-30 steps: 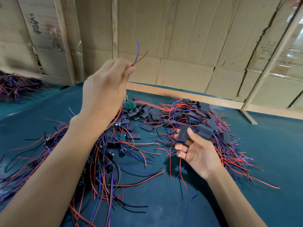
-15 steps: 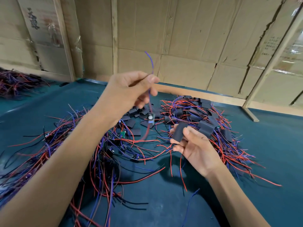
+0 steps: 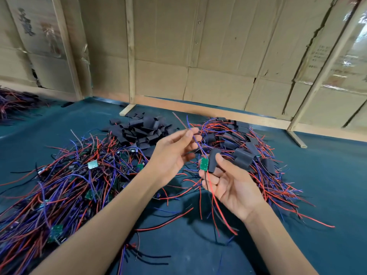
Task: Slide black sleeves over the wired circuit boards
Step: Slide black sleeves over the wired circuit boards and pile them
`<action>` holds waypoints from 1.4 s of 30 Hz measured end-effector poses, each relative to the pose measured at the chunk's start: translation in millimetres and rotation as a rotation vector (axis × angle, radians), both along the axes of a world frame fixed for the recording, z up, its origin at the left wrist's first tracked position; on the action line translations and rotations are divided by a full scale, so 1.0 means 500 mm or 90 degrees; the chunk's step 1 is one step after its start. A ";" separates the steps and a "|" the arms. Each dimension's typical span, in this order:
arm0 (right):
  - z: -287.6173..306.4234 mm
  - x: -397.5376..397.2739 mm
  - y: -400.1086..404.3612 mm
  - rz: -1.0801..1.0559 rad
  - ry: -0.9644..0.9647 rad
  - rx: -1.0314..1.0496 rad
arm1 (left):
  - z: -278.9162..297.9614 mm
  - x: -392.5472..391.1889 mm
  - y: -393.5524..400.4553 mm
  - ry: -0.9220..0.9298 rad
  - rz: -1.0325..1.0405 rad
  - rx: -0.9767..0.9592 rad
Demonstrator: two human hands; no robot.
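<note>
Both hands busy: left hand (image 3: 174, 155) pinches the wires (image 3: 193, 135) so the board (image 3: 204, 163) dangles at 9 o'clock of the sleeve (image 3: 212, 161) gripped in right hand (image 3: 232, 185), lined up for threading.

A dark teal work surface (image 3: 327, 175) fills the lower half of the view, from 3 o'clock round to 9 o'clock. Behind it, from 10 to 2 o'clock, stands a wall of flattened brown cardboard sheets (image 3: 218, 46) braced by pale upright wooden battens (image 3: 130, 56). At 2 o'clock, daylight glares off a glossy panel (image 3: 359, 38).
</note>
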State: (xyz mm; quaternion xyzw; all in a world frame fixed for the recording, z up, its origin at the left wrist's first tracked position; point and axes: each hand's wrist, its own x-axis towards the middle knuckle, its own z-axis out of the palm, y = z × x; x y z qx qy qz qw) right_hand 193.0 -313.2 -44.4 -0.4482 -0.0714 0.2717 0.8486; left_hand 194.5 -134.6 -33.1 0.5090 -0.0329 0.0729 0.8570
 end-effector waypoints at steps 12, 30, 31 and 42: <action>0.011 0.008 -0.016 -0.143 -0.180 0.009 | -0.029 -0.032 -0.016 -0.018 -0.037 0.132; -0.014 0.032 -0.016 -0.165 -0.164 0.089 | -0.032 -0.053 -0.035 -0.150 0.058 0.243; -0.015 0.034 -0.016 -0.164 -0.161 0.095 | -0.030 -0.053 -0.033 -0.131 0.042 0.196; -0.028 0.039 -0.011 -0.171 -0.156 0.115 | -0.047 -0.064 -0.059 -0.254 0.242 0.464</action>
